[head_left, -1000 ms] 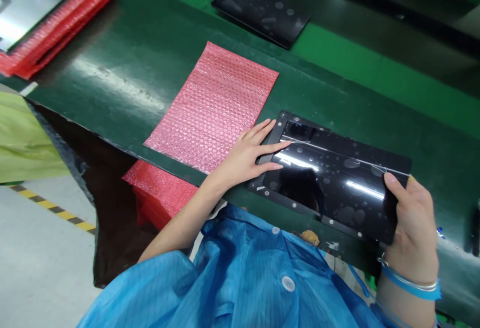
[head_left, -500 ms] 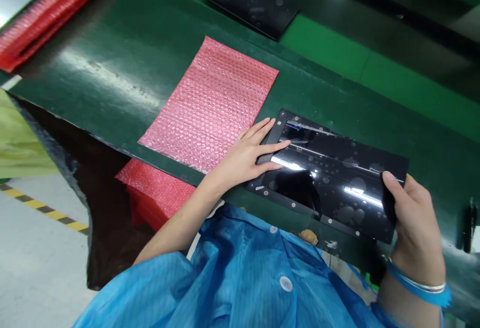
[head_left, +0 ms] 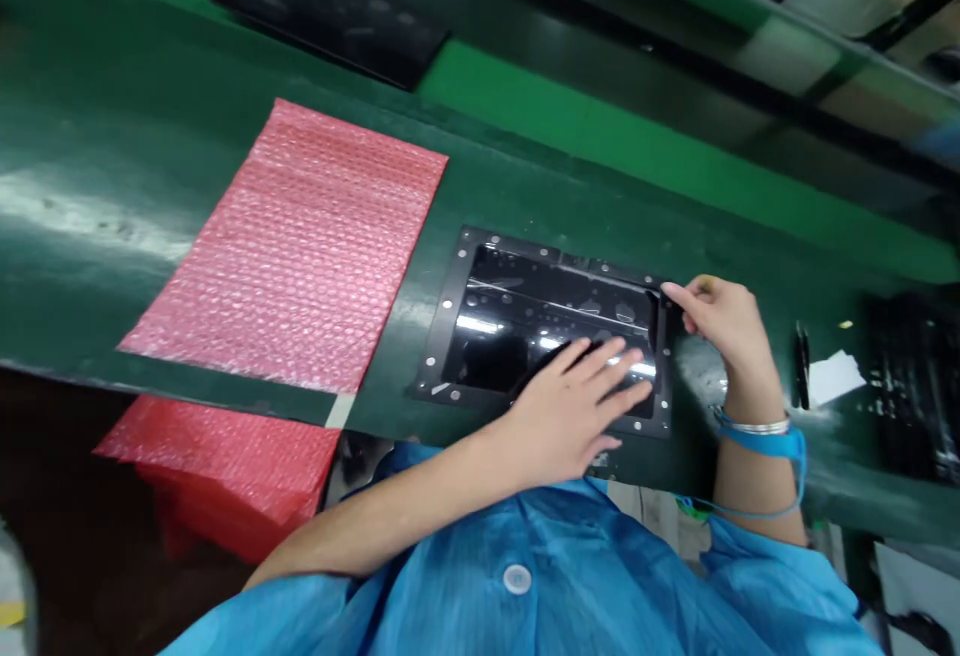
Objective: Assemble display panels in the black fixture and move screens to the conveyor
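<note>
A black framed screen panel (head_left: 491,346) with small round pale spots along its border lies on the green workbench, glossy and marked with bubble-like blotches. Across its lower right part rests my left hand (head_left: 574,411), palm down and fingers spread. At the panel's upper right corner is my right hand (head_left: 716,321), its thumb against the corner and its fingers curled in. What the pinch holds, if anything, is too small to make out. To the left lies a pink bubble-wrap bag (head_left: 300,246), flat and apart from both hands.
More red bubble wrap (head_left: 232,456) sits below the bench's front edge. Another dark panel (head_left: 330,16) lies at the back. On the right are a black pen (head_left: 802,366), a white paper scrap (head_left: 834,378) and a dark stack (head_left: 919,386). A shelf runs behind.
My right hand has left the panel's right end for its upper right corner. My left hand has slid from the left end to the lower right. The view has shifted right.
</note>
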The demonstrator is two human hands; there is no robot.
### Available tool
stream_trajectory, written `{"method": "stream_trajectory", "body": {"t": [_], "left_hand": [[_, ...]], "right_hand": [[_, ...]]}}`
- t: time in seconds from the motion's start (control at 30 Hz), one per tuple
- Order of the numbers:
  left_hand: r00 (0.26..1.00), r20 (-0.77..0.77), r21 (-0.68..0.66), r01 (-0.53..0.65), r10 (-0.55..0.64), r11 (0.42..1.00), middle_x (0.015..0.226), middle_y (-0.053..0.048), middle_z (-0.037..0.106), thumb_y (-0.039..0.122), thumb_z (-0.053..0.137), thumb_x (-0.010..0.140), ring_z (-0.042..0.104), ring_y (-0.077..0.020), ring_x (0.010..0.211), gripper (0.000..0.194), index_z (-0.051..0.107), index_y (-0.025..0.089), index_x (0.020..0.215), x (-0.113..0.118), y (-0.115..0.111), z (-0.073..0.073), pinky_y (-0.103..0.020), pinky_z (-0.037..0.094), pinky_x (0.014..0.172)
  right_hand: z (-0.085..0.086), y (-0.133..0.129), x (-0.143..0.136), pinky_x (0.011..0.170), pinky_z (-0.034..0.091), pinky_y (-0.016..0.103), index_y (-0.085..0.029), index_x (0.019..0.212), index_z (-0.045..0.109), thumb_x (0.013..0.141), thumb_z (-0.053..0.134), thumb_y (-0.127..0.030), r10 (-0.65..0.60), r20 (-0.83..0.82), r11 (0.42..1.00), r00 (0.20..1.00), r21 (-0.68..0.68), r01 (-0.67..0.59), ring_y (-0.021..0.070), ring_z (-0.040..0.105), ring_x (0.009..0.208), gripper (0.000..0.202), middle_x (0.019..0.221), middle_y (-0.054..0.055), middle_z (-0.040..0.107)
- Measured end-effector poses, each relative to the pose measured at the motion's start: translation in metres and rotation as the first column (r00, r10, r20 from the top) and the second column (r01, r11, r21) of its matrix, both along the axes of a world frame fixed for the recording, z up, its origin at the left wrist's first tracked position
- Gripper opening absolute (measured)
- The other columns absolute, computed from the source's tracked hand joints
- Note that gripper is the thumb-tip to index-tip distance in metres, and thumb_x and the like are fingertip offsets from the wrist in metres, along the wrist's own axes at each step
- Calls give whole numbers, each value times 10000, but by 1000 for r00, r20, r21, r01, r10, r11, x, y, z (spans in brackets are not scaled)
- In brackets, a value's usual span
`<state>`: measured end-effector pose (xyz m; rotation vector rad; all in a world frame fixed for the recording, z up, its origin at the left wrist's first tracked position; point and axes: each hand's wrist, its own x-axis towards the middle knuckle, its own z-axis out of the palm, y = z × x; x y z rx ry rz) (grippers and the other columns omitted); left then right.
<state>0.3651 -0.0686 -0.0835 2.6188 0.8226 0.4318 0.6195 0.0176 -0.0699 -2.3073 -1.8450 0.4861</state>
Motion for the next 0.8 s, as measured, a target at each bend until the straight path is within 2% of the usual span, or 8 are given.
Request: {"method": "stream_trajectory", "body": {"t": [0.07, 0.17, 0.3, 0.4, 0.5, 0.57, 0.7, 0.8], "left_hand": [[997, -37, 1, 75, -75, 997, 1590, -112, 431, 451, 620, 953, 346, -291, 1504, 590, 544, 144, 1452, 24, -7, -8, -459, 262, 1229], [996, -76, 14, 57, -56, 998, 1578, -124, 441, 459, 558, 988, 348, -300, 1502, 559, 565, 118, 1431, 38, -13, -15, -475, 260, 1225], [992, -103, -1, 71, -71, 997, 1550, -128, 480, 440, 589, 979, 387, -310, 1480, 513, 605, 145, 1398, 35, -5, -9, -483, 292, 1206], [992, -63, -47, 102, -105, 994, 1539, -128, 503, 445, 591, 974, 440, -309, 1442, 497, 617, 165, 1384, 25, 17, -5, -489, 330, 1183], [987, -45, -2, -152, 152, 988, 1537, -183, 490, 398, 563, 980, 448, -357, 1423, 509, 571, 154, 1426, 14, 49, -4, -555, 333, 1156], [942, -46, 64, -330, 334, 942, 1483, -227, 529, 370, 545, 978, 470, -390, 1387, 523, 550, 108, 1430, 8, 68, -5, -586, 328, 1139], [909, -35, 112, -409, 415, 905, 1216, -199, 665, 361, 562, 948, 575, -373, 1187, 425, 616, 95, 1274, 4, 88, -5, -542, 400, 1054], [885, 61, 74, -465, 461, 882, 1108, -151, 676, 346, 583, 925, 565, -341, 1103, 285, 609, 152, 1132, 4, 91, 4, -514, 429, 990]], "right_hand": [[-6, 6, -2, 581, 352, 296, -239, 627, 504, 800, 560, -740, -51, -10, 998, 999, -37, 50, 169, 510, 529, 533, 512, 16, 572], [-10, 11, -6, 592, 310, 299, -238, 608, 482, 749, 663, -702, -88, 42, 996, 995, -8, 88, 169, 488, 567, 517, 546, 15, 572], [-11, 13, -9, 604, 283, 298, -234, 623, 493, 754, 704, -650, -91, 57, 996, 994, -8, 92, 169, 480, 595, 485, 578, 15, 574], [-11, 11, -10, 614, 279, 298, -232, 635, 501, 830, 640, -605, -105, 17, 994, 994, 8, 105, 177, 496, 617, 443, 600, 20, 578], [-12, 6, -12, 627, 285, 299, -228, 644, 519, 927, 492, -556, -138, -48, 988, 989, 58, 141, 187, 525, 648, 434, 645, 37, 602], [-13, 3, -14, 639, 294, 295, -225, 652, 530, 944, 453, -525, -160, -99, 983, 982, 73, 168, 192, 544, 670, 426, 667, 43, 621], [-14, 1, -19, 658, 298, 289, -228, 707, 562, 894, 536, -484, -200, -219, 966, 955, 120, 229, 183, 533, 669, 319, 635, 16, 605], [-14, -1, -24, 654, 300, 286, -234, 755, 607, 805, 629, -539, -175, -472, 954, 864, 137, 268, 169, 490, 642, 310, 583, -17, 543]]}}
